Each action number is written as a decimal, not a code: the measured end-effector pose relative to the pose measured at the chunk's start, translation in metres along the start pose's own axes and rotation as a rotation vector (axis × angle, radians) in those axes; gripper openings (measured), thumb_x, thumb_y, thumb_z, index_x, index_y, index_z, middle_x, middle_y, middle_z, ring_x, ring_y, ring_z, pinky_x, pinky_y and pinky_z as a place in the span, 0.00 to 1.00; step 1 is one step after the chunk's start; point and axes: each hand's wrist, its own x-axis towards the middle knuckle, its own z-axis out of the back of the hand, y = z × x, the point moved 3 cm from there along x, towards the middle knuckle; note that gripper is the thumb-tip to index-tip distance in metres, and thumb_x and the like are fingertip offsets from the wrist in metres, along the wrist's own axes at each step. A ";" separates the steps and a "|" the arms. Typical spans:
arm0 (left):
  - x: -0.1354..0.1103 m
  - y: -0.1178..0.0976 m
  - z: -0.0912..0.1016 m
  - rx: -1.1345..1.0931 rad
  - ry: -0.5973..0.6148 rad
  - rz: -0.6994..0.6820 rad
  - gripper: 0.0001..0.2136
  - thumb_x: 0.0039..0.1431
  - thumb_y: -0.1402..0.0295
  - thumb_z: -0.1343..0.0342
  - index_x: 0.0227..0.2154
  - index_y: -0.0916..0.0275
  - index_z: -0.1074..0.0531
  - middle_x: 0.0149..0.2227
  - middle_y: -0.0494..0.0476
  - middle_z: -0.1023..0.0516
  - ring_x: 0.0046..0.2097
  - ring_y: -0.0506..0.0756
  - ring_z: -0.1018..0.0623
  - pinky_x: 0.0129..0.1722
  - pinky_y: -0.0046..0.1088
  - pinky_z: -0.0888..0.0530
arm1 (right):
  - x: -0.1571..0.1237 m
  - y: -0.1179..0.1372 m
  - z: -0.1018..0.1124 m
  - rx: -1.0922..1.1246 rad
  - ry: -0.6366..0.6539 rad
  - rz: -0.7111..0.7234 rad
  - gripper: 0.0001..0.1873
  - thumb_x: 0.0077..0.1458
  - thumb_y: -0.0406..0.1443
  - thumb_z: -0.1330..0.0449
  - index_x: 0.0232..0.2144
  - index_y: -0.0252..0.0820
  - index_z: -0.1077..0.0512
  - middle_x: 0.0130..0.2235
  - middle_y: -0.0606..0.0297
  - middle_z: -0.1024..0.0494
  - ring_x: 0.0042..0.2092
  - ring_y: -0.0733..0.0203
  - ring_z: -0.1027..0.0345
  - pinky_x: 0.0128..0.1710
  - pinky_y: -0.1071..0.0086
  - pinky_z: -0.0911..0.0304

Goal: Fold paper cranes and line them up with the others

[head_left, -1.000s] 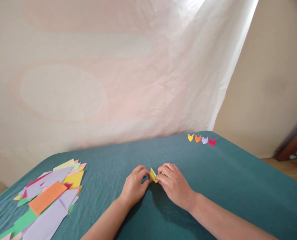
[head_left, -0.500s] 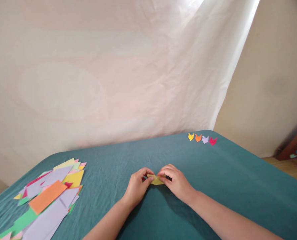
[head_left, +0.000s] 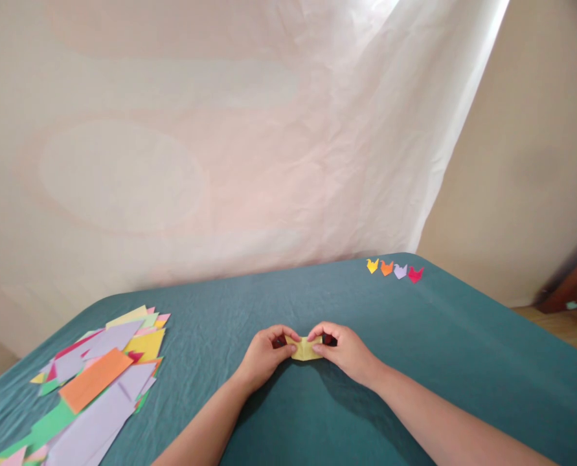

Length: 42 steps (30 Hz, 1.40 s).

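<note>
A small folded piece of yellow paper is held just above the dark green cloth, near the middle of the table. My left hand pinches its left end between thumb and fingers. Its right end is gripped by my right hand, thumb in front and fingers over the top edge. A crease runs down the middle of the paper. Fingertips cover both of its ends.
A heap of coloured paper sheets lies at the left of the green-covered table. Several folded paper birds, yellow, orange, lilac and red, line up by the far right corner. A pale curtain hangs behind.
The yellow paper now shows more of its front face and looks flatter and more rectangular. My right hand has shifted slightly to the right along it.
</note>
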 end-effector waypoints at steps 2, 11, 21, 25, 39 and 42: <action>0.001 0.003 0.001 -0.036 0.011 0.012 0.09 0.50 0.68 0.42 0.34 0.64 0.26 0.29 0.52 0.25 0.29 0.50 0.28 0.30 0.23 0.34 | 0.000 0.000 0.001 0.009 -0.003 -0.007 0.08 0.49 0.31 0.42 0.34 0.42 0.26 0.31 0.69 0.25 0.32 0.64 0.35 0.34 0.72 0.41; 0.000 0.001 0.001 -0.066 0.023 0.041 0.10 0.47 0.68 0.40 0.33 0.64 0.26 0.30 0.53 0.24 0.29 0.50 0.27 0.30 0.23 0.34 | -0.001 0.000 0.000 0.018 0.001 -0.006 0.08 0.49 0.32 0.40 0.35 0.43 0.26 0.29 0.69 0.27 0.31 0.65 0.37 0.32 0.73 0.42; -0.002 -0.006 -0.006 -0.196 0.085 0.085 0.09 0.46 0.70 0.39 0.33 0.64 0.27 0.27 0.50 0.25 0.27 0.48 0.29 0.28 0.21 0.36 | -0.001 -0.004 -0.005 0.041 0.017 0.006 0.07 0.49 0.32 0.40 0.33 0.43 0.26 0.29 0.70 0.26 0.30 0.65 0.37 0.32 0.74 0.43; -0.002 -0.004 -0.007 -0.276 0.098 0.086 0.09 0.46 0.71 0.38 0.33 0.65 0.27 0.28 0.51 0.24 0.28 0.48 0.28 0.30 0.22 0.35 | 0.000 -0.007 -0.006 0.084 0.021 -0.006 0.06 0.49 0.32 0.40 0.33 0.42 0.26 0.28 0.70 0.27 0.29 0.65 0.37 0.31 0.74 0.43; -0.002 -0.005 -0.007 -0.182 0.065 0.073 0.11 0.46 0.70 0.38 0.34 0.65 0.27 0.29 0.52 0.25 0.29 0.49 0.28 0.29 0.22 0.34 | -0.001 -0.006 -0.006 0.102 0.032 -0.019 0.10 0.48 0.31 0.41 0.36 0.42 0.27 0.30 0.69 0.26 0.31 0.65 0.35 0.31 0.74 0.42; -0.003 -0.005 -0.005 -0.131 0.046 0.066 0.12 0.46 0.69 0.39 0.35 0.65 0.27 0.31 0.53 0.24 0.30 0.50 0.27 0.30 0.22 0.34 | -0.001 -0.003 -0.006 0.082 0.042 -0.010 0.12 0.47 0.29 0.41 0.37 0.42 0.27 0.32 0.69 0.25 0.32 0.65 0.34 0.33 0.74 0.41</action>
